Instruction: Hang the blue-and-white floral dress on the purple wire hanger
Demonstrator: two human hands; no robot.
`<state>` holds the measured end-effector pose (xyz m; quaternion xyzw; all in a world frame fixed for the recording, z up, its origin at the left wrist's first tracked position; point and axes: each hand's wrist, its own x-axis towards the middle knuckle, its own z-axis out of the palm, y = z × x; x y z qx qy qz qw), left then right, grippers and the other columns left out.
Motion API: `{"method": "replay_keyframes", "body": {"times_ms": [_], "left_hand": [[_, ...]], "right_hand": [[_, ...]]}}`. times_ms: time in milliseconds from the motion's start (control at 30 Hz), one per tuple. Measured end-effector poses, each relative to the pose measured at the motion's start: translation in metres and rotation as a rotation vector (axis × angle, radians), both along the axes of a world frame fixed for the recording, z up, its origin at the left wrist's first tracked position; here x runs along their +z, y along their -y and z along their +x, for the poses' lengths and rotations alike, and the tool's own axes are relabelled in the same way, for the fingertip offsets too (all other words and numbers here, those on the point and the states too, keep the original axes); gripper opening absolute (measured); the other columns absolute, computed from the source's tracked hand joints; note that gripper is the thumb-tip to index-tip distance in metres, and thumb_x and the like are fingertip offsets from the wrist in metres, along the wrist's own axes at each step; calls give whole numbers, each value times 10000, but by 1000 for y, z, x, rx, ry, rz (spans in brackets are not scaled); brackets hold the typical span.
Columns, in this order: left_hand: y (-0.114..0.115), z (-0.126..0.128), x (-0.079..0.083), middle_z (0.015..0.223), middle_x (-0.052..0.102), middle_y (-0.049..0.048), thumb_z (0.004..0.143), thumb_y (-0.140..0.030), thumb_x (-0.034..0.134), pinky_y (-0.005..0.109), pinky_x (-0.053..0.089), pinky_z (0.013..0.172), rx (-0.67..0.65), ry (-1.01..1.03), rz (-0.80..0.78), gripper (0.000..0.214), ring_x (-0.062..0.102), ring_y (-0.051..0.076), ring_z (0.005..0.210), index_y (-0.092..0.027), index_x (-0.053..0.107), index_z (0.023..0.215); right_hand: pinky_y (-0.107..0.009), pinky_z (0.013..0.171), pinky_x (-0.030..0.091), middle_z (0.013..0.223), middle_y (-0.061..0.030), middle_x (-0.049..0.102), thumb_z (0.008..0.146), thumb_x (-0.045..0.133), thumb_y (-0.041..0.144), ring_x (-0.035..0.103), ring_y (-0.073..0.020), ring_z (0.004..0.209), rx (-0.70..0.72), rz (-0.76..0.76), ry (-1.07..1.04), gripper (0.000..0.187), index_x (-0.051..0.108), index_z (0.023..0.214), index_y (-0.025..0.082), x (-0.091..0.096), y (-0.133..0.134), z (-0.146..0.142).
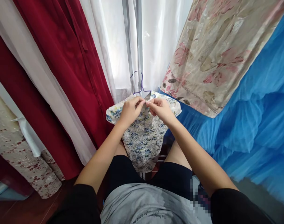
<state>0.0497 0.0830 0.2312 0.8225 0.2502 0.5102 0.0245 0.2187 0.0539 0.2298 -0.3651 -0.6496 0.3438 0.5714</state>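
A short-sleeved garment [144, 137] with a blue and yellow floral print hangs in front of me on a purple hanger [142, 82]. At the middle of its neckline my left hand [132, 109] is closed in a pinch, thumb against fingertips. My right hand [158, 107] pinches the same neckline from the other side, its fingertips almost meeting the left ones. A tiny dark spot shows between the fingertips; I cannot tell if it is a button or other fastener. The fingers cover part of the collar.
Behind the hanger stand grey metal poles [139, 37] before a white curtain [160, 40]. Red drapes [62, 59] hang at the left. On the right are a beige floral cloth [216, 62] and ruffled blue fabric [244, 121]. The floor [51, 202] is reddish tile.
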Motion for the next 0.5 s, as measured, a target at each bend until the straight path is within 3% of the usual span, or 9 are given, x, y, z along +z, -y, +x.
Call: {"method": "replay_keyframes", "body": {"times_ms": [167,300,400,500], "left_hand": [[-2,-7,12,813,694,13,998,-266,567,275,479,752,105,71,100,176,647,155,753,-161,690,929],[-31,-50,20,766,675,11,977,-293,601,244,482,725,175,364,18,185,657,143,737,-146,683,900],[-66,-93,7,726,633,-2,942,-245,625,223,482,718,137,722,-153,145,626,118,699,-136,661,853],[-89,-123,-26,650,525,-49,966,-238,573,197,452,664,46,1104,-389,169,547,82,598,-154,582,819]], "right_hand": [[-242,475,302,469,47,526,871,649,277,459,-111,433,-171,42,164,214,530,705,214,-21,-19,-7],[-241,486,304,481,49,517,839,636,264,463,-112,448,-139,-3,217,242,490,650,223,-50,-24,-20],[-232,476,310,446,64,492,845,605,274,425,-100,417,-16,-65,152,252,466,640,228,-61,-15,-32],[-222,459,316,426,65,508,843,598,270,430,-98,401,102,-131,150,228,485,651,222,-66,-5,-48]]}}
